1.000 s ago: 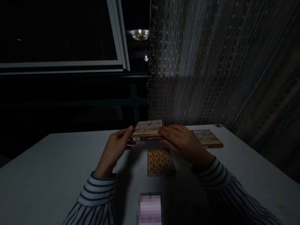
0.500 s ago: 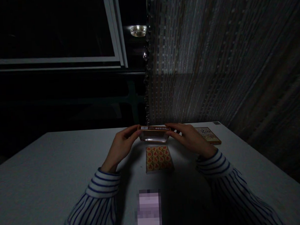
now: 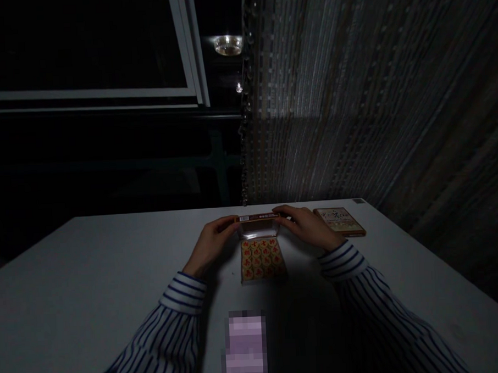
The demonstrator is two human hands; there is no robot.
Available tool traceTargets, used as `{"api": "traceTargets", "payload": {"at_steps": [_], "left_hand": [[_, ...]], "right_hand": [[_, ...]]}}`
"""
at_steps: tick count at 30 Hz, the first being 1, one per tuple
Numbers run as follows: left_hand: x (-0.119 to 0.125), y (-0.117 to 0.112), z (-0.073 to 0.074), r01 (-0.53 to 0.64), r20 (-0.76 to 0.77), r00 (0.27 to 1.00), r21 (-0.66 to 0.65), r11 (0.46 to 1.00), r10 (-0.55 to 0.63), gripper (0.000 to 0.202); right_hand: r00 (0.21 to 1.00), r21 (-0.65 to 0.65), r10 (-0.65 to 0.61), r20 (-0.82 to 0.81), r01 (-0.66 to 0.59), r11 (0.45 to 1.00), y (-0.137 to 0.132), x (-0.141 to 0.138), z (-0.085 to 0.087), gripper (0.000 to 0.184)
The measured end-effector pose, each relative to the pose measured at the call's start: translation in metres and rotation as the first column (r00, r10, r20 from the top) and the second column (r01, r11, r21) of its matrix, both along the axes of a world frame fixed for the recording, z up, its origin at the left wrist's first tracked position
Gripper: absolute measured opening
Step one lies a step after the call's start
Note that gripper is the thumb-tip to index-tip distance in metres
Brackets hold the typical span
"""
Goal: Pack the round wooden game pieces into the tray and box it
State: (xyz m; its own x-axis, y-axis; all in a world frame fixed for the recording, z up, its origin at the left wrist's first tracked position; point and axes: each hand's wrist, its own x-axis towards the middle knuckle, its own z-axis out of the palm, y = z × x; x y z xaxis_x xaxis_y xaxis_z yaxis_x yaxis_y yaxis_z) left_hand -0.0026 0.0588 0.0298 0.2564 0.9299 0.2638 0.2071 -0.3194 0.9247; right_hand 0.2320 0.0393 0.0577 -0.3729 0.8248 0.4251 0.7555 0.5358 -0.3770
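Between my two hands is an open cardboard box (image 3: 258,217), its brown edge printed with a barcode and its hollow inside facing me. My left hand (image 3: 212,240) grips the box's left end, thumb toward me. At its right end, my right hand (image 3: 306,226) pinches it between thumb and fingers. Just on the near side of the box, a shallow tray of Chinese chess pieces (image 3: 261,259) lies flat on the table. The round pieces bear red characters and sit in rows. Whether box and tray touch is hard to tell in the dim light.
A flat box lid (image 3: 340,221) with dark calligraphy lies beyond my right hand. On the near side of the white table (image 3: 113,280) is a blurred-out pinkish rectangle (image 3: 245,346). A bead-string curtain (image 3: 311,96) hangs behind the table; a window frame (image 3: 187,46) stands at left.
The box has come down and nearer to the far edge of the tray, with both hands still on it. The right hand has shifted a little left, showing more of the lid.
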Motion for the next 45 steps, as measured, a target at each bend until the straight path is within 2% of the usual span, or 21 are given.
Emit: {"api": "traceTargets", "payload": {"at_steps": [9,17,22,30,37,45], "left_hand": [[-0.002,-0.001,0.001,0.072,-0.114,0.991,0.045,0.996,-0.067,0.03],[-0.005,0.002,0.002,0.125,-0.22,0.97,0.087,0.988,-0.103,0.028],[-0.006,0.003,0.0,0.136,-0.218,0.97,0.102,0.985,-0.112,0.03],[-0.008,0.006,-0.004,0.088,-0.205,0.976,0.099,0.991,-0.067,0.031],[-0.008,0.004,-0.001,0.162,-0.231,0.964,0.119,0.98,-0.132,0.029],[-0.008,0.004,-0.001,0.192,-0.246,0.956,0.103,0.976,-0.163,0.029]], "right_hand": [[0.999,-0.046,0.036,0.023,-0.035,0.998,0.003,0.004,-0.005,0.029],[0.998,-0.126,0.024,0.065,-0.015,0.992,-0.002,0.004,-0.002,0.03],[0.996,-0.113,0.005,0.085,0.005,0.994,-0.003,0.003,-0.002,0.029],[0.996,-0.089,0.012,0.087,-0.004,0.996,-0.002,0.001,-0.005,0.028],[0.993,-0.111,0.007,0.12,0.006,0.994,-0.002,0.004,-0.004,0.029],[0.987,-0.112,0.0,0.162,0.018,0.993,-0.009,0.004,-0.001,0.03]]}}
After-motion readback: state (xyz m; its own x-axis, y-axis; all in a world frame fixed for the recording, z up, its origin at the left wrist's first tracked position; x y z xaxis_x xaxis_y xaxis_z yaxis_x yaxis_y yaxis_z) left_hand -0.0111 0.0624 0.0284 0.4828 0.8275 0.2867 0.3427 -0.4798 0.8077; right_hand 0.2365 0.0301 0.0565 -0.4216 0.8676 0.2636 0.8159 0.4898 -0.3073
